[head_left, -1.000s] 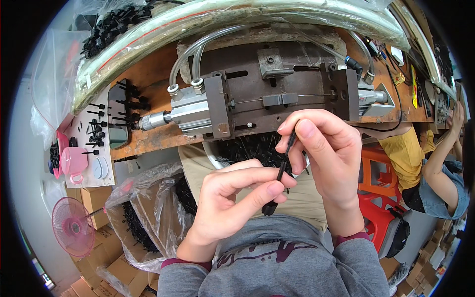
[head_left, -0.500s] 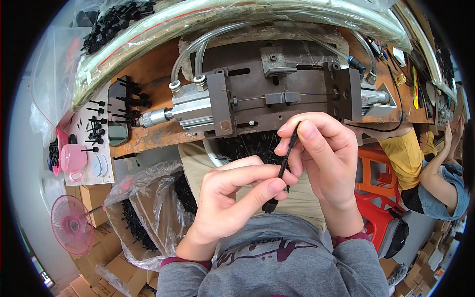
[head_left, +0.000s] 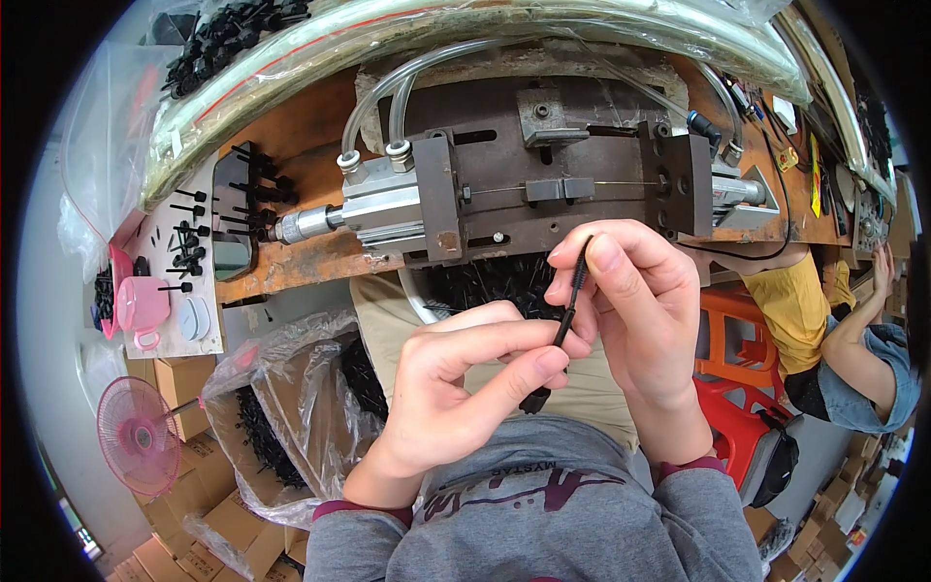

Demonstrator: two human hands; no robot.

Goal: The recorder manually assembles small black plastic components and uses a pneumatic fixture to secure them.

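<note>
A black mascara wand [head_left: 564,328] slants between my two hands, its thin bristled end up and its thicker cap end down near my lap. My left hand [head_left: 441,388] is closed round its lower part, thumb and index finger pinching the stem. With thumb and index finger my right hand [head_left: 645,306] pinches the bristled tip; its other fingers curl behind the wand. Part of the cap end is hidden by my left fingers. Beyond my hands sits a dark metal fixture [head_left: 504,218] with a small grey block [head_left: 560,189] at its middle, and a thin wire runs out on both sides of it.
Several black wands [head_left: 189,254] stand on the white board at left, beside a pink cup [head_left: 144,303]. A plastic-lined carton [head_left: 310,427] and a pink fan [head_left: 141,436] are lower left. Black pieces [head_left: 490,291] lie below the bench edge. Another person [head_left: 863,359] works at right.
My hands keep nearly the same pose, with the wand shifted slightly right between the fingers. The bench has moved a little in the view.
</note>
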